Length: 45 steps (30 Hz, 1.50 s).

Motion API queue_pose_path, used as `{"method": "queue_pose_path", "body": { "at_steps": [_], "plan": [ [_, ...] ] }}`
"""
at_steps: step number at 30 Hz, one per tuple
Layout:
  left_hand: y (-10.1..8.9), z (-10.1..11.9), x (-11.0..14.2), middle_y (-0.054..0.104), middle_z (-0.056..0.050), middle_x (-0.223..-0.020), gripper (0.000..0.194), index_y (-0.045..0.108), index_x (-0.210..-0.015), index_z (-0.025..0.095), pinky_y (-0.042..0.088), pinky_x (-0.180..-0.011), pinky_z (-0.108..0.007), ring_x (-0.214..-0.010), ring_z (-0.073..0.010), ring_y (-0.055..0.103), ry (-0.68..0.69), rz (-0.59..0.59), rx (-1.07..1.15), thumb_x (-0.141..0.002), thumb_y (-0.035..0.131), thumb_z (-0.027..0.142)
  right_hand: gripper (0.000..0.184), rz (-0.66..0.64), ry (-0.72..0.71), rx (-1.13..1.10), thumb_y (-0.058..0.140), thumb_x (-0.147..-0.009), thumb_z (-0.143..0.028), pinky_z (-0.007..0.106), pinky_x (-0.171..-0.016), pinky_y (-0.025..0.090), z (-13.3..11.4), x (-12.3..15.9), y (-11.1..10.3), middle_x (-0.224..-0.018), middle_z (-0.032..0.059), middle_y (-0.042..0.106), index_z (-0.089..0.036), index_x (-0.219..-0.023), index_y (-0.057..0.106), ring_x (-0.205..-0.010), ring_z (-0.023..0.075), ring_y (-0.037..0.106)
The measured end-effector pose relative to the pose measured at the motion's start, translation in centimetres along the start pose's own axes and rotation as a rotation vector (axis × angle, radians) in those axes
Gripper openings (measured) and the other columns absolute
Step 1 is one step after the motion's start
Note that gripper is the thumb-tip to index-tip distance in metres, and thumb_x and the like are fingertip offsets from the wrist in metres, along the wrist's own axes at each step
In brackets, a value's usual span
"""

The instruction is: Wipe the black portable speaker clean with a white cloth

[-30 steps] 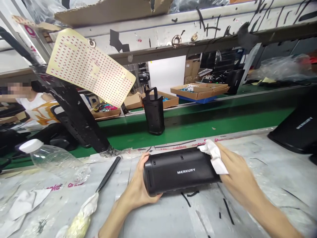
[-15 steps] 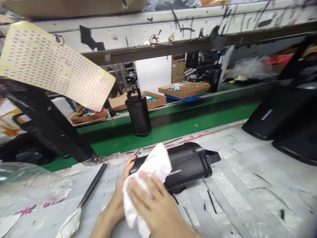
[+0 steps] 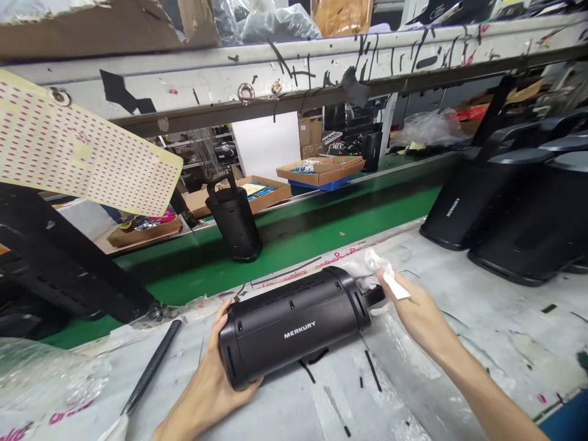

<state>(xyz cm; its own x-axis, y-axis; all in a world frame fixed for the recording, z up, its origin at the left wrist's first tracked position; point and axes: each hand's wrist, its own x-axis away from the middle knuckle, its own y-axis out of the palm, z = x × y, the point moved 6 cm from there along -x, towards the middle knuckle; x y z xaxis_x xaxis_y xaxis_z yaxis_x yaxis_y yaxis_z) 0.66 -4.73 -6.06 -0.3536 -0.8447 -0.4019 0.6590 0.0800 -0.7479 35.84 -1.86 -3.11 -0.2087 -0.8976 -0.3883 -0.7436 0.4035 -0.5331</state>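
Note:
A black cylindrical speaker (image 3: 298, 321) marked MERKURY lies on its side on the covered worktop (image 3: 275, 410). My left hand (image 3: 218, 373) grips its left end, thumb below and fingers behind. At the other end, beside the speaker's handle (image 3: 374, 297), my right hand (image 3: 407, 300) is closed on a crumpled white cloth (image 3: 383, 269). Part of the handle is hidden by that hand and cloth. Left of my left hand rests a black stick-like tool (image 3: 154, 361) with a white wrapped end.
More black speakers (image 3: 459, 202) stand upright at the right. Another speaker (image 3: 236, 223) is on the green conveyor belt (image 3: 294, 245) behind. A dotted yellow sticker sheet (image 3: 92, 153) hangs from the shelf beam (image 3: 206, 92) above. Clear plastic (image 3: 50, 380) lies at the left.
My right hand has moved right with the cloth, from the speaker's left part to its handle end, uncovering the lettering. My left hand still holds the left end. The view has shifted.

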Motion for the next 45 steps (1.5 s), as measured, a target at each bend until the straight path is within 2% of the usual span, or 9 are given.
{"method": "queue_pose_path", "body": {
  "at_steps": [6,10,14,20,23,25,31,37,45],
  "plan": [
    [-0.1,-0.7,1.7,0.003,-0.01,-0.16,0.085,0.017,-0.141,0.041,0.017,-0.107,-0.075,-0.145,-0.0404,0.006,-0.162,0.049,0.322,-0.074,0.061,0.068,0.043,0.023,-0.054,-0.067,0.037,-0.096,-0.05,0.032,-0.078,0.049,0.1,1.2,0.7,-0.094,0.0062,0.065,-0.018,-0.092,0.064,-0.091,0.0234,0.061],
    [-0.3,-0.4,2.1,0.026,-0.009,-0.15,0.074,0.032,-0.134,0.041,0.019,-0.105,-0.076,-0.142,-0.0414,0.019,-0.154,0.229,0.36,-0.073,0.067,0.064,0.038,0.023,-0.127,-0.014,0.035,-0.099,-0.044,0.032,-0.081,0.047,-0.3,2.8,0.9,-0.101,0.0061,0.064,-0.02,-0.096,0.064,-0.095,0.0216,0.058],
    [0.6,0.4,2.4,0.03,-0.009,-0.15,0.082,0.033,-0.138,0.036,0.012,-0.11,-0.072,-0.138,-0.0407,0.025,-0.277,0.229,0.359,-0.07,0.066,0.068,0.029,0.031,-0.2,-0.022,0.038,-0.1,-0.038,0.031,-0.087,0.046,-0.3,4.2,0.5,-0.106,0.0064,0.063,-0.021,-0.102,0.062,-0.101,0.0205,0.055],
    [0.5,1.1,3.0,0.035,-0.009,-0.146,0.076,0.038,-0.131,0.031,0.015,-0.111,-0.068,-0.134,-0.0391,0.033,-0.344,0.252,0.319,-0.069,0.071,0.06,0.029,0.134,-0.015,-0.116,0.042,-0.098,-0.037,0.025,-0.066,0.05,1.6,5.1,-1.5,-0.082,0.0038,0.063,-0.018,-0.089,0.062,-0.076,0.0176,0.061],
    [0.4,1.1,2.8,0.037,-0.009,-0.145,0.074,0.038,-0.13,0.032,0.013,-0.111,-0.067,-0.134,-0.039,0.034,-0.367,0.249,0.326,-0.07,0.069,0.061,0.029,0.246,-0.223,-0.031,0.042,-0.098,-0.027,0.035,-0.09,0.049,-0.9,6.9,-1.3,-0.118,0.0085,0.061,-0.019,-0.123,0.055,-0.108,0.0242,0.058],
    [0.3,1.1,2.6,0.038,-0.008,-0.144,0.072,0.04,-0.129,0.032,0.014,-0.112,-0.066,-0.133,-0.0388,0.035,-0.384,0.249,0.339,-0.07,0.069,0.06,0.044,0.186,-0.444,0.114,0.04,-0.096,-0.019,0.047,-0.107,0.034,-3.7,8.5,0.7,-0.141,0.0127,0.045,-0.014,-0.139,0.042,-0.133,0.0315,0.038],
    [-0.1,1.4,2.2,0.044,-0.007,-0.139,0.069,0.043,-0.128,0.033,0.019,-0.11,-0.069,-0.131,-0.0392,0.039,-0.376,0.264,0.293,-0.07,0.069,0.06,0.048,0.108,-0.673,0.298,0.037,-0.086,-0.001,0.048,-0.116,0.013,-6.8,10.3,3.7,-0.142,0.0109,0.045,-0.006,-0.133,0.047,-0.14,0.0327,0.025],
    [0.5,0.4,3.2,0.034,-0.011,-0.147,0.072,0.033,-0.136,0.036,0.024,-0.104,-0.075,-0.136,-0.0432,0.033,-0.221,0.178,0.185,-0.075,0.069,0.048,0.051,0.109,-0.609,0.399,0.036,-0.085,-0.005,0.054,-0.113,0.015,-5.6,8.9,2.9,-0.147,0.0168,0.037,-0.001,-0.135,0.044,-0.14,0.038,0.02],
    [1.2,3.5,4.8,0.014,-0.014,-0.155,0.101,-0.007,-0.148,0.038,0.022,-0.107,-0.073,-0.142,-0.043,0.021,-0.271,0.176,0.217,-0.076,0.064,0.051,0.037,0.111,-0.929,0.246,0.039,-0.089,-0.011,0.045,-0.117,0.016,-13.4,13.1,8.8,-0.14,0.0045,0.049,-0.012,-0.118,0.062,-0.131,0.0281,0.041]
  ]
}}
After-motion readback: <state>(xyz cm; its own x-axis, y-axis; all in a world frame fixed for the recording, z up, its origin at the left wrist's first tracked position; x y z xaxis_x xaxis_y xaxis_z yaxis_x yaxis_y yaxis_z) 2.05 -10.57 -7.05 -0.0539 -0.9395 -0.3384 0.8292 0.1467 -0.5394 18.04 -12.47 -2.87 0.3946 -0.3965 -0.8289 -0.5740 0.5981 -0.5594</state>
